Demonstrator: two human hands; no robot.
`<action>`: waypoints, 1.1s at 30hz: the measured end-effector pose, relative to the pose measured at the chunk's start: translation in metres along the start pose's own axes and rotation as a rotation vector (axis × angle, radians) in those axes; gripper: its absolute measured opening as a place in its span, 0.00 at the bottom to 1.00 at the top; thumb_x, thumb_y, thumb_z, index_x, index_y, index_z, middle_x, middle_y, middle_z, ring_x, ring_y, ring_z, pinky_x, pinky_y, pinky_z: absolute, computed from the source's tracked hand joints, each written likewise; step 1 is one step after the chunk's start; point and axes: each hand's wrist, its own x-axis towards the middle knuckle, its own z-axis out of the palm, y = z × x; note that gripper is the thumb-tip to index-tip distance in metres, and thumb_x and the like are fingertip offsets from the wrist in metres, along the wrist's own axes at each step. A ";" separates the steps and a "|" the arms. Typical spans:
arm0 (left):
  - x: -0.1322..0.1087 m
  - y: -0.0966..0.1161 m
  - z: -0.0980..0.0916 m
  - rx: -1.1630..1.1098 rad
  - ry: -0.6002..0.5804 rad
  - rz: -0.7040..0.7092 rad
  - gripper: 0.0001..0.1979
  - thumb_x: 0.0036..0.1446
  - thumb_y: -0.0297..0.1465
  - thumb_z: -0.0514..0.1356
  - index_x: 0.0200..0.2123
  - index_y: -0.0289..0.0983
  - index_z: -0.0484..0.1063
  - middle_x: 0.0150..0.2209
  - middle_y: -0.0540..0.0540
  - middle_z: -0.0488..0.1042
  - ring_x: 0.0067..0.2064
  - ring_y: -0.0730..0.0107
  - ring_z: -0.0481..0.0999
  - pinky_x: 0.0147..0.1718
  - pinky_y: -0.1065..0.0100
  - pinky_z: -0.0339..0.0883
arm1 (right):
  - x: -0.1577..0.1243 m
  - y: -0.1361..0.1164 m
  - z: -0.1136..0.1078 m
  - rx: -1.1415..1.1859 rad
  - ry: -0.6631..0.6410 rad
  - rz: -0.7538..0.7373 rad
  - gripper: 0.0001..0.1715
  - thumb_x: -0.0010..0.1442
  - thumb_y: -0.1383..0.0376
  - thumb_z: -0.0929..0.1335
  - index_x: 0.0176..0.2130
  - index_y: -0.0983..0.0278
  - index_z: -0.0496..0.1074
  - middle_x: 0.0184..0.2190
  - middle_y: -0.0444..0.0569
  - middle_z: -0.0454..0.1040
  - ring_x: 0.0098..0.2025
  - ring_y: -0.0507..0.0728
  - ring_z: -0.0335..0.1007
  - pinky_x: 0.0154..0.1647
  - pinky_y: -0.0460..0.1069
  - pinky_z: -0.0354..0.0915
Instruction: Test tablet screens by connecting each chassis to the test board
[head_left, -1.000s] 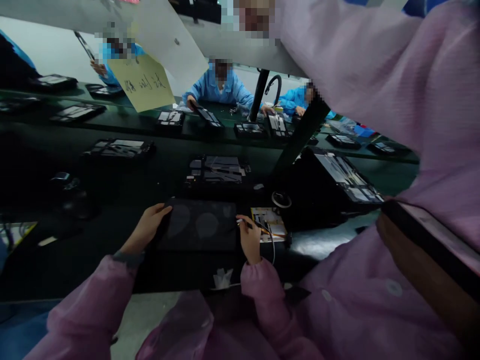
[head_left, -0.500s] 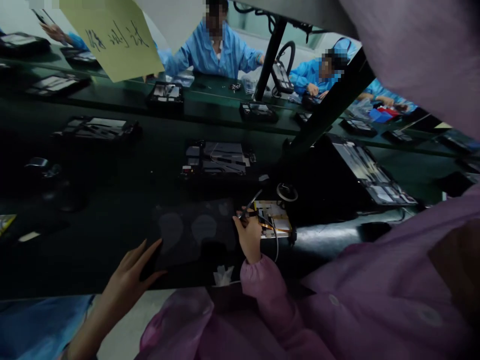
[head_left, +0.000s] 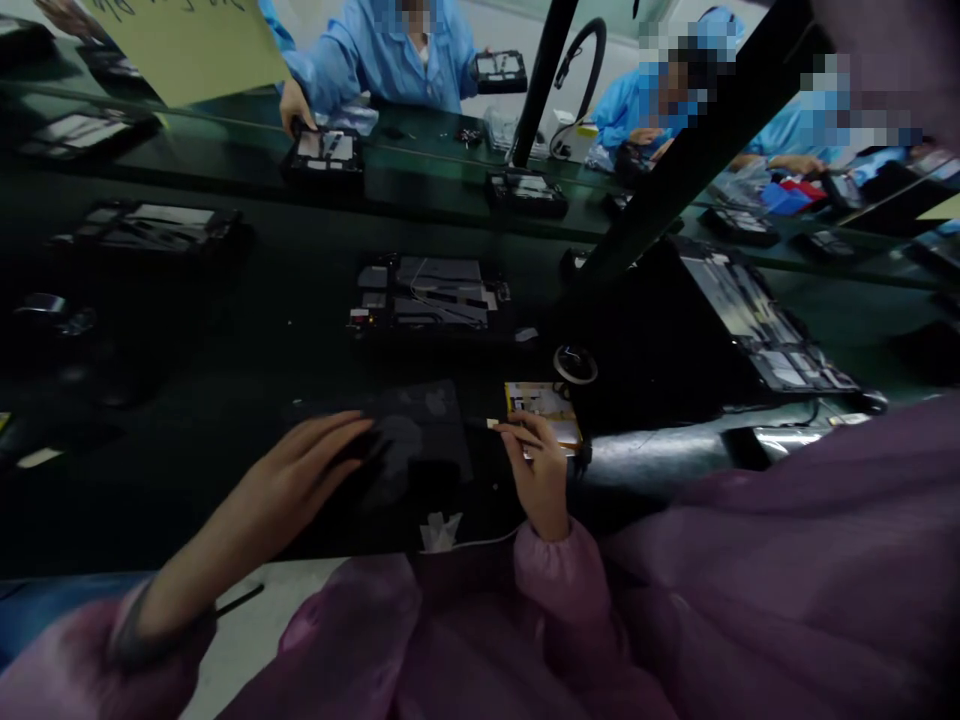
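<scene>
Left grip [head_left: 315, 455] open, spread flat on a dark tablet panel [head_left: 420, 430], apparently pinning it steady. Right grip [head_left: 536, 475] narrow, pinching a slim tool [head_left: 480, 424] pointed at the panel's edge, probably for control. Yellow circuit board [head_left: 541, 412] sits just ahead of that grip.

- From here I see a plain white wall [head_left: 495, 25] along the far side of the room.
- A long dark-green workbench [head_left: 420, 165] runs across the room in front of that wall, and a second, darker bench [head_left: 187, 330] lies nearer me.
- A black upright post [head_left: 536, 90] rises from the far bench, with a black coiled hose [head_left: 589, 50] just beside it.
- A black slanted bar [head_left: 690, 170] crosses the view on the right.
- A yellow-green paper sign [head_left: 172, 40] with handwriting hangs at top left.
- A pale strip [head_left: 262, 620] shows low down; I can't tell whether it's floor.
- The light is flat and bright at the far wall, and dim over the nearer bench.
</scene>
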 end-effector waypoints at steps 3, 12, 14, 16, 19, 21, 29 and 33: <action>0.073 0.036 0.024 -0.018 -0.243 0.306 0.18 0.65 0.28 0.49 0.57 0.41 0.65 0.54 0.43 0.71 0.54 0.63 0.71 0.54 0.60 0.65 | -0.021 -0.006 0.000 -0.106 0.042 -0.037 0.12 0.64 0.63 0.64 0.38 0.59 0.78 0.47 0.51 0.73 0.51 0.58 0.68 0.54 0.56 0.64; 0.150 0.068 0.112 -0.044 -0.424 0.438 0.10 0.62 0.31 0.56 0.47 0.36 0.68 0.45 0.42 0.73 0.46 0.62 0.73 0.42 0.64 0.69 | -0.042 0.022 -0.001 -0.242 -0.060 0.152 0.13 0.63 0.70 0.61 0.39 0.60 0.74 0.37 0.50 0.75 0.40 0.57 0.72 0.42 0.51 0.68; 0.150 0.066 0.114 -0.071 -0.409 0.441 0.10 0.62 0.31 0.56 0.46 0.36 0.68 0.45 0.43 0.72 0.46 0.63 0.73 0.43 0.65 0.68 | -0.037 0.024 -0.012 -0.289 -0.173 0.114 0.13 0.61 0.72 0.62 0.37 0.60 0.74 0.36 0.50 0.75 0.41 0.58 0.71 0.43 0.52 0.68; 0.150 0.066 0.115 -0.069 -0.399 0.458 0.10 0.61 0.28 0.57 0.46 0.36 0.67 0.46 0.42 0.71 0.47 0.63 0.72 0.43 0.65 0.68 | -0.030 0.022 -0.026 -0.285 -0.332 0.064 0.12 0.61 0.72 0.62 0.36 0.59 0.74 0.34 0.48 0.75 0.41 0.58 0.71 0.42 0.51 0.68; 0.151 0.069 0.119 -0.045 -0.398 0.486 0.11 0.60 0.22 0.54 0.46 0.35 0.66 0.46 0.42 0.71 0.46 0.63 0.71 0.42 0.64 0.69 | -0.010 0.021 -0.043 -0.205 -0.433 0.052 0.11 0.62 0.70 0.63 0.39 0.59 0.74 0.35 0.46 0.76 0.38 0.56 0.73 0.41 0.49 0.68; 0.152 0.071 0.125 -0.045 -0.388 0.494 0.12 0.60 0.20 0.52 0.46 0.35 0.67 0.46 0.42 0.71 0.45 0.63 0.71 0.41 0.65 0.69 | 0.010 0.026 -0.047 -0.190 -0.329 0.060 0.12 0.64 0.68 0.62 0.42 0.60 0.74 0.36 0.47 0.77 0.38 0.55 0.73 0.42 0.49 0.68; 0.159 0.068 0.133 -0.121 -0.328 0.396 0.07 0.64 0.25 0.52 0.40 0.34 0.69 0.42 0.43 0.72 0.45 0.65 0.70 0.46 0.63 0.67 | 0.046 0.082 -0.023 -0.284 -0.281 -0.163 0.18 0.61 0.67 0.63 0.51 0.62 0.70 0.55 0.55 0.68 0.58 0.62 0.62 0.58 0.60 0.61; 0.160 0.069 0.132 -0.100 -0.364 0.402 0.09 0.64 0.24 0.50 0.38 0.33 0.70 0.39 0.43 0.73 0.42 0.64 0.70 0.45 0.62 0.66 | 0.039 0.086 -0.024 -0.246 -0.317 -0.207 0.23 0.60 0.71 0.62 0.54 0.63 0.68 0.58 0.56 0.65 0.62 0.61 0.58 0.61 0.60 0.58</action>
